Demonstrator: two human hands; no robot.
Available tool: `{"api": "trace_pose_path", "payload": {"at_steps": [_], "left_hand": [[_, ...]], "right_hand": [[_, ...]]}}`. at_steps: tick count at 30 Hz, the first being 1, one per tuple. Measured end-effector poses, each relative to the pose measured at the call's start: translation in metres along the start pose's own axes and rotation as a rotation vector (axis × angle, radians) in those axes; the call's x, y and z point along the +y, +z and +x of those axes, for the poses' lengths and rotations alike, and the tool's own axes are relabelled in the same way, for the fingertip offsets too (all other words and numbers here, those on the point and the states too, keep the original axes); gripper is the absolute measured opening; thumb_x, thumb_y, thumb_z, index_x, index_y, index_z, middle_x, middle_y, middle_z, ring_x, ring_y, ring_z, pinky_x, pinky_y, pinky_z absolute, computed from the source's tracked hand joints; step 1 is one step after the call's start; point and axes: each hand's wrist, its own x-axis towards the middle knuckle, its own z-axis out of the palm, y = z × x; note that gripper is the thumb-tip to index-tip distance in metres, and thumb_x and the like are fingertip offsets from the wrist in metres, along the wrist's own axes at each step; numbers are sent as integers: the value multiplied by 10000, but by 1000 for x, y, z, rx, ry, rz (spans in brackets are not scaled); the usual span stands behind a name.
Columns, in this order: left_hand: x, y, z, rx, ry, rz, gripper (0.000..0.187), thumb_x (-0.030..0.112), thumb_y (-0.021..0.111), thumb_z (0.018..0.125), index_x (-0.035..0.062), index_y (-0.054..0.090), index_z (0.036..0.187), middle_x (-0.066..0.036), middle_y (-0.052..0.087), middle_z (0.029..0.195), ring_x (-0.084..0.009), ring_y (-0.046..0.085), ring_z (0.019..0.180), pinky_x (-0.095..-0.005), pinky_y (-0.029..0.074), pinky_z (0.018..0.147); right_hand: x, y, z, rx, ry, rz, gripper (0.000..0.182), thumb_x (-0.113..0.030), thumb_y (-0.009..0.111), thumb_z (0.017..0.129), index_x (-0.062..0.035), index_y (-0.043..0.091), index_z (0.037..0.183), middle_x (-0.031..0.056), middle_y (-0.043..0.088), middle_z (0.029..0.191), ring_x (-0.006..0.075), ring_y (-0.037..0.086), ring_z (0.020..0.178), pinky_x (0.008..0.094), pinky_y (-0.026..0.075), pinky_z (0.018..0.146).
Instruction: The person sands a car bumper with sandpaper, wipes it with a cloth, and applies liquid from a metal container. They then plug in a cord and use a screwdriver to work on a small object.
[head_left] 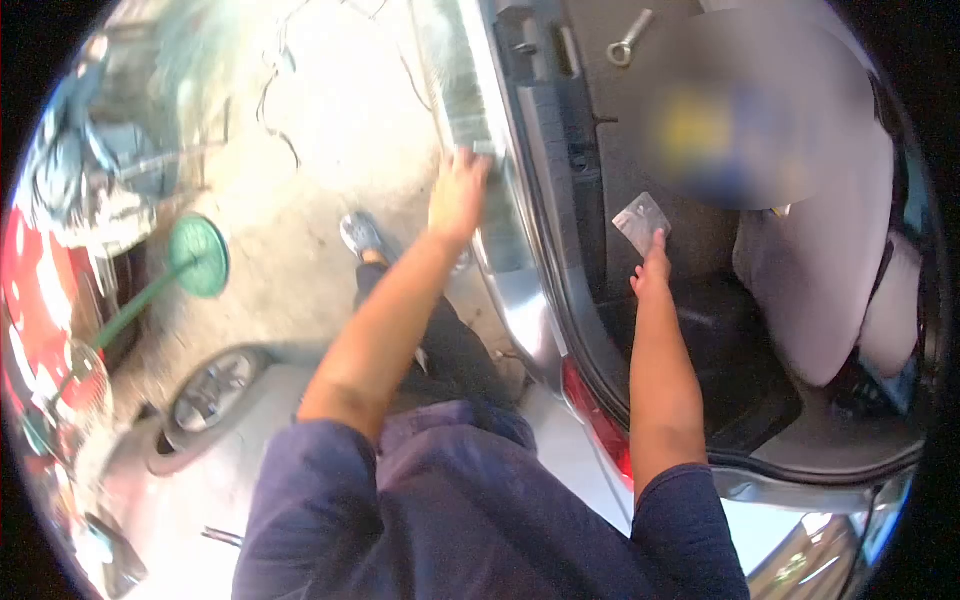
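Note:
My left hand (460, 195) rests at the edge of the car's silver rear bumper (512, 290), its fingers near the rim; whether they grip anything is unclear. Inside the open cargo area, my right hand (654, 266) holds a small clear plastic bag (641, 223) by its lower corner, over the dark carpet (622, 130). What the bag contains is too small to tell. A metal wrench-like tool (630, 40) lies on the carpet farther up, apart from both hands.
Grey seat backs (815, 260) stand at the right, partly behind a blurred patch. A red tail light (597, 415) sits by the opening's lower corner. At the left are a green round-based stand (199, 256), a car wheel (215, 392) and cables on the concrete floor.

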Motion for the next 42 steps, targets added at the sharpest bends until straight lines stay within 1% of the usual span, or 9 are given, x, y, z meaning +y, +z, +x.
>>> {"api": "trace_pose_path", "payload": {"at_steps": [3, 4, 7, 15, 21, 25, 31, 37, 42], "left_hand": [[13, 3, -63, -141, 97, 36, 417, -22, 584, 795, 85, 632, 1195, -161, 553, 1225, -386, 540, 1065, -456, 497, 944], [13, 2, -74, -184, 185, 125, 398, -15, 604, 795, 78, 633, 1181, -151, 562, 1208, -375, 538, 1049, -438, 491, 957], [7, -10, -66, -257, 226, 46, 345, -5, 609, 814, 71, 653, 1147, -157, 584, 1174, -370, 540, 1071, -436, 479, 963], [-8, -54, 78, 140, 202, 142, 273, 52, 588, 861, 86, 671, 1119, -144, 619, 1171, -376, 565, 1025, -448, 486, 906], [-22, -34, 37, -73, 292, 143, 304, 42, 609, 876, 87, 648, 1174, -158, 590, 1209, -396, 557, 1066, -448, 478, 942], [-25, -40, 14, -132, 328, -9, 272, -18, 626, 840, 50, 666, 1101, -169, 603, 1179, -373, 583, 1025, -443, 486, 924], [-31, -81, 88, -3, 333, -99, 208, -35, 618, 839, -27, 661, 1042, -208, 629, 1061, -384, 599, 975, -436, 486, 872], [-52, -43, 93, -104, 423, 18, 221, 16, 639, 846, 14, 663, 1065, -212, 611, 1128, -396, 581, 1041, -458, 477, 908], [-26, -40, 19, -308, 349, -199, 263, -27, 601, 871, 31, 633, 1126, -151, 635, 1051, -296, 605, 928, -369, 486, 818]], "right_hand": [[12, 22, -14, 311, -183, -218, 1006, -672, 754, 719, -11, 451, 1415, 215, 486, 1411, 367, 521, 1237, 479, 450, 1012], [2, 16, -45, 188, -193, -185, 978, -592, 820, 692, 39, 458, 1345, 261, 433, 1416, 403, 429, 1322, 551, 371, 1094], [11, 22, -34, 353, -285, -364, 961, -590, 838, 667, 39, 496, 1307, 250, 488, 1362, 396, 471, 1287, 482, 442, 1050], [11, 20, -35, 272, -254, -136, 957, -465, 896, 641, 36, 459, 1329, 256, 469, 1381, 392, 462, 1296, 459, 417, 1076], [31, 11, 20, 105, -220, 74, 1031, -410, 904, 661, 24, 350, 1415, 230, 447, 1421, 383, 453, 1319, 464, 392, 1102], [26, 12, 15, 189, -192, -92, 882, -323, 905, 672, 67, 453, 1321, 216, 602, 1217, 374, 574, 1177, 445, 464, 1016], [26, 3, 5, 25, -142, 530, 377, -276, 793, 830, -39, 598, 1050, 9, 624, 891, 90, 560, 767, 246, 487, 695], [10, -26, -148, -142, -409, 1139, 416, -178, 674, 923, -62, 494, 1279, 128, 602, 1234, 276, 600, 1136, 411, 501, 918], [31, -29, -212, -417, -216, 1368, 442, -303, 563, 1002, -60, 461, 1356, 100, 559, 1348, 243, 574, 1202, 426, 471, 999]]}}
